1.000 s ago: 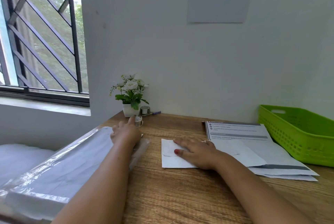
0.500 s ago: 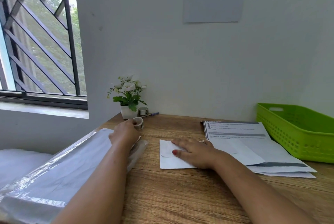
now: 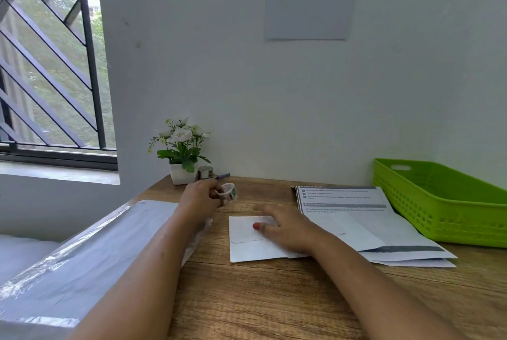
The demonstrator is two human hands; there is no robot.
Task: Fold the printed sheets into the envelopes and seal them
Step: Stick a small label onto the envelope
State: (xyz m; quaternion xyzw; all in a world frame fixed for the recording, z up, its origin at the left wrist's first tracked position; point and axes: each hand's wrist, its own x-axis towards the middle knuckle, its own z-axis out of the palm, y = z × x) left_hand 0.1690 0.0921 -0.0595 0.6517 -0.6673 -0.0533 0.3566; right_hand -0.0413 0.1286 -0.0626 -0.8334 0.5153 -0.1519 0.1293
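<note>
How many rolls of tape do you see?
2. One roll is held in the left hand. The other roll stands just right of the flower pot. More could be hidden behind the pot.

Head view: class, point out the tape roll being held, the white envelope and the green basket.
held tape roll (image 3: 230, 192): head view, on its patterned outer band.
white envelope (image 3: 248, 253): head view, on its bare lower front.
green basket (image 3: 439, 213): head view, on its perforated near wall.
</note>
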